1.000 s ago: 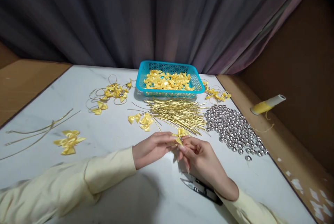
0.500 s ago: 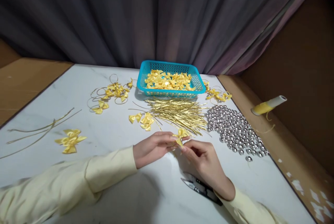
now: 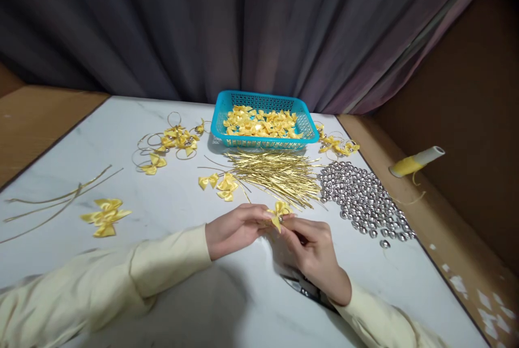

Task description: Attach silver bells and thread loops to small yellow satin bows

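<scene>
Between my two hands, above the table's middle, is a yellow ribbon bow [image 3: 279,214] with a small silver bead at its centre. My left hand [image 3: 239,229] is closed on the bow's left side. From the right, my right hand [image 3: 314,248] pinches at the bow's right edge near the bead; its thumb and index finger are together. Beneath my right hand lies a dark-handled cutting tool [image 3: 302,287], partly covered by the hand. Just beyond my fingers lies a pile of gold wire strips [image 3: 275,175].
A blue basket [image 3: 265,144] of yellow bows stands at the back. Silver beads [image 3: 360,196] are heaped at right. Bows with wire loops [image 3: 176,140] lie back left; loose wires [image 3: 65,202] and bows [image 3: 106,218] lie left. A thread spool [image 3: 417,161] stands beyond the right edge.
My right hand has shifted slightly leftward and up against the bow, covering more of the cutting tool. The bow has turned a little, and its silver bead shows more clearly.
</scene>
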Motion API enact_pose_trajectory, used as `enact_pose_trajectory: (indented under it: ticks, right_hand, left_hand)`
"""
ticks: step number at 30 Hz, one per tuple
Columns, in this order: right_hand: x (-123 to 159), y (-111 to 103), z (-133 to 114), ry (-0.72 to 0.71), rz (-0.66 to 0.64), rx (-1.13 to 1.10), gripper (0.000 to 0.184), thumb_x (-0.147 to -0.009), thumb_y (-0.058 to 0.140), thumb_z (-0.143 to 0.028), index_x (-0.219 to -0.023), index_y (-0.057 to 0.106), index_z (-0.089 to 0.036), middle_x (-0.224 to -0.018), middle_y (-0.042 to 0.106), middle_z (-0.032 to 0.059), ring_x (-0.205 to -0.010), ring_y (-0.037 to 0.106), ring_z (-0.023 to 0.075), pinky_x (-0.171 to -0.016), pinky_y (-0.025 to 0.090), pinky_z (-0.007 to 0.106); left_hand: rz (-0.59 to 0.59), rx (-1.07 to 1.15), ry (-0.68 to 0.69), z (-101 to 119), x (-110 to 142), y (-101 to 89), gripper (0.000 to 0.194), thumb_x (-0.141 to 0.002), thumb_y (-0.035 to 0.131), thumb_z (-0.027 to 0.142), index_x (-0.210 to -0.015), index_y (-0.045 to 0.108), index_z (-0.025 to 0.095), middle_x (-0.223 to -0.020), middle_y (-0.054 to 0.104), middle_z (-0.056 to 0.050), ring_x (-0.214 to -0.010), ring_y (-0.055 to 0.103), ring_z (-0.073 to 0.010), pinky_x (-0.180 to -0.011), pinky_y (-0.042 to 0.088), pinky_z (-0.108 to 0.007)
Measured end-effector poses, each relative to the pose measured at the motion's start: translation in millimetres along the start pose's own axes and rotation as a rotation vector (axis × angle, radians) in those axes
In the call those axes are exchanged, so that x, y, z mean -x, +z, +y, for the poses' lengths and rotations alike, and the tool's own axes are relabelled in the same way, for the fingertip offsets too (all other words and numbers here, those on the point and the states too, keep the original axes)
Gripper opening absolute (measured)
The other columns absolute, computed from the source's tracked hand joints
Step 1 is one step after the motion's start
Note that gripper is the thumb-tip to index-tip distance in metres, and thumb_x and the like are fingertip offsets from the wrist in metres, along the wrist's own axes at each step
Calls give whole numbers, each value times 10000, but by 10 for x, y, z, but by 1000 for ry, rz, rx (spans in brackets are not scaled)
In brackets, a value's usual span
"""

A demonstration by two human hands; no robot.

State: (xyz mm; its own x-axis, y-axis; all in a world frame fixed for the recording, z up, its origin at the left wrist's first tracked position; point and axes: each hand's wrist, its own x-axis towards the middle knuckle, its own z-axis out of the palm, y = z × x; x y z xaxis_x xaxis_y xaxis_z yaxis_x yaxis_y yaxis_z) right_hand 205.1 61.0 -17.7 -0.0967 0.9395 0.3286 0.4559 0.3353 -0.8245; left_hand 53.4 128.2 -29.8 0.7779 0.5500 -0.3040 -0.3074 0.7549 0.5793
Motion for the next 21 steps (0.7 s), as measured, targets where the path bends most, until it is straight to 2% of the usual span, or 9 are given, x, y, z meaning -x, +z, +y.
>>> enact_pose_trajectory:
  ticks: [3, 7, 12, 14, 17, 21]
  right_hand:
    - [-22, 7, -4, 14, 7, -45, 241, -833, 465, -187, -635, 593, -135, -557, 550, 25, -487, 433, 100, -490, 353, 214]
    - [-49, 23, -5, 73, 14, -83, 258, -830, 481, -216, -603, 577, -139, -521, 523, 1, -466, 417, 88, -473, 346, 200]
    - [-57, 24, 40, 169, -60, -116, 311, -841, 464, -254, -577, 575, -132, -542, 554, 10, -491, 444, 95, -498, 350, 204]
    - [-52, 21, 66, 191, -84, -103, 285, -841, 467, -248, -631, 615, -125, -566, 572, 11, -500, 449, 95, -499, 344, 202]
    - [-43, 19, 88, 203, -109, -98, 264, -839, 467, -226, -683, 652, -121, -593, 600, 12, -513, 467, 95, -507, 347, 195]
    - [-39, 23, 83, 201, -118, -97, 263, -834, 465, -208, -671, 651, -118, -578, 593, 5, -509, 467, 93, -502, 340, 189]
  left_hand:
    - [14, -17, 2, -13, -5, -5, 113, -668, 610, 104, -562, 579, 127, -619, 586, -14, -689, 512, -136, -701, 364, -258]
    - [24, -35, 31, -15, -5, 4, 95, -682, 601, 121, -587, 595, 132, -638, 585, -9, -711, 513, -129, -717, 375, -249]
    - [15, -153, 60, 36, 46, 62, 117, -737, 582, 150, -632, 627, 124, -664, 637, -45, -709, 557, -159, -720, 386, -279]
    - [40, -312, 100, 67, 76, 94, 133, -756, 592, 170, -642, 645, 125, -673, 653, -58, -848, 576, -189, -807, 368, -281]
    - [75, -520, 195, 99, 107, 130, 164, -767, 599, 193, -617, 649, 151, -704, 674, -61, -1167, 439, -208, -968, 270, -278]
    - [77, -617, 253, 112, 122, 156, 138, -766, 605, 205, -650, 661, 156, -862, 701, -91, -1283, 309, -231, -1025, 231, -334]
